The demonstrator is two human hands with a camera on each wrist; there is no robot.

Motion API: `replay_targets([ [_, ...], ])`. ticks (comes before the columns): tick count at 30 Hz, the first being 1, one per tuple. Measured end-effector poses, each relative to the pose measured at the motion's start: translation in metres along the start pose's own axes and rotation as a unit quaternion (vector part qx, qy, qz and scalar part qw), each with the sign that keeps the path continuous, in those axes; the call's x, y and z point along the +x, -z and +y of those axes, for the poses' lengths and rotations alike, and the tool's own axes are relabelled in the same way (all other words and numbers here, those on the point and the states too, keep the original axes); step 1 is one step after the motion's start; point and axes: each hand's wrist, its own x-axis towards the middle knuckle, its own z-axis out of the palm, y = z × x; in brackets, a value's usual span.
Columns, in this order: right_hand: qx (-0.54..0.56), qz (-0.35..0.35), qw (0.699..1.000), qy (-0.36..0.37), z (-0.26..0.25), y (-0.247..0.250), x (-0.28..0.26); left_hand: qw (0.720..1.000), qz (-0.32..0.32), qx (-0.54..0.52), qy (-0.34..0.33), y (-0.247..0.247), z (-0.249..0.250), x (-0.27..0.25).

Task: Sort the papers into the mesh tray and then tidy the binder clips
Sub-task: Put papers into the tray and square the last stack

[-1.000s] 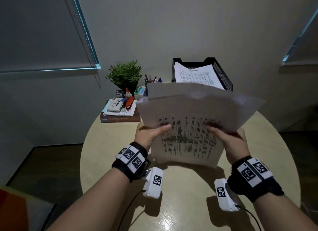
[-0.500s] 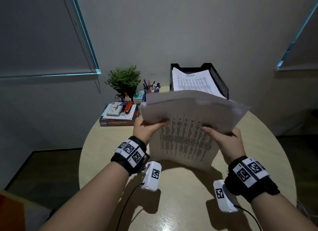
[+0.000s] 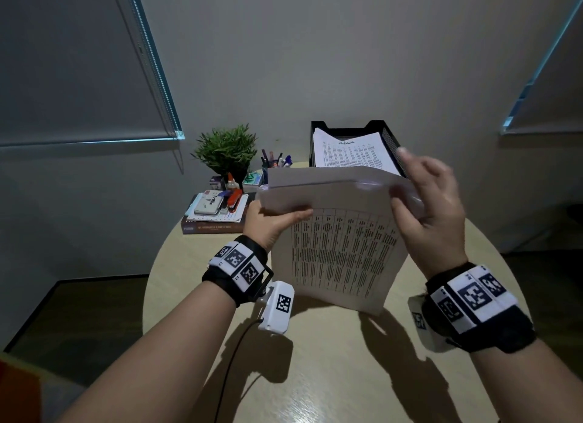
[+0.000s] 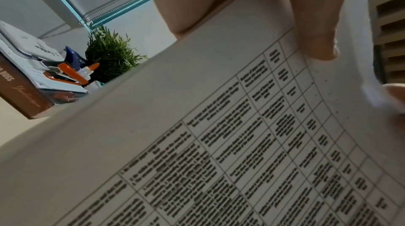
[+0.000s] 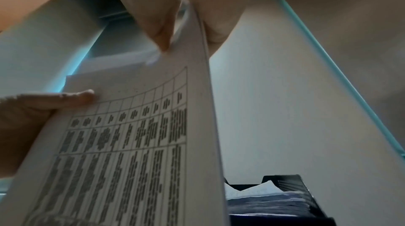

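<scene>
Sorting partway: one printed sheet already lies in the mesh tray [image 3: 391,138] at the table's far edge. The stack of papers [image 3: 334,249] is held upright above the table — left hand [image 3: 271,224] gripping its left edge, thumb across the front; right hand [image 3: 432,220] pinching the top corner. Binder clips not visible, untouched as far as I can judge.

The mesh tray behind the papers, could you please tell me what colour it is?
Black; the mesh tray shows best in the head view.

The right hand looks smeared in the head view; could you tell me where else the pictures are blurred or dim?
Head view: right hand motion-blurred, room dim, hard shadows on the table. Right wrist view: papers smeared near the thumb, tray soft. Left wrist view: print mostly sharp.
</scene>
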Motion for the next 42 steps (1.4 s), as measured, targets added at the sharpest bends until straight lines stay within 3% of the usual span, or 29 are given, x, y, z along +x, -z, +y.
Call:
replay_targets([
  [4, -0.072, -0.08, 0.994, 0.022, 0.007, 0.005, 0.009, 1.0, -0.007, 0.001, 0.021, 0.0, 0.001, 0.0],
  [10, -0.017, -0.141, 0.99, 0.006, 0.009, 0.018, 0.022, 0.999, -0.016, 0.018, 0.022, -0.002, 0.001, 0.006],
  [13, 0.102, -0.102, 0.977, -0.154, 0.014, 0.019, 0.012, 0.999, -0.007, 0.024, 0.026, -0.001, -0.002, 0.008],
  [16, 0.228, -0.082, 0.915, -0.321, 0.033, 0.004, -0.017, 0.998, 0.009, 0.032, 0.057, 0.003, -0.012, 0.007],
  [20, 0.247, -0.128, 0.847, -0.453, 0.048, -0.026, -0.055, 0.991, -0.005, 0.061, 0.118, -0.002, -0.033, -0.011],
  [26, 0.269, -0.056, 0.861, -0.429, 0.04, -0.028, -0.05, 0.996, 0.029, 0.018, 0.082, -0.008, -0.033, -0.01],
  [32, 0.205, -0.077, 0.814, -0.539, 0.053, -0.044, -0.094, 0.966, 0.016, 0.097, 0.238, 0.006, -0.101, -0.018],
  [36, 0.246, -0.076, 0.826, -0.502, 0.04, -0.04, -0.082, 0.976, 0.056, 0.082, 0.192, 0.0, -0.078, -0.017],
  [38, 0.262, -0.058, 0.834, -0.482, 0.038, -0.039, -0.077, 0.981, 0.038, 0.071, 0.178, 0.0, -0.068, -0.018],
  [42, 0.202, -0.07, 0.804, -0.554, 0.051, -0.051, -0.106, 0.959, 0.009, 0.111, 0.262, 0.005, -0.087, -0.032],
])
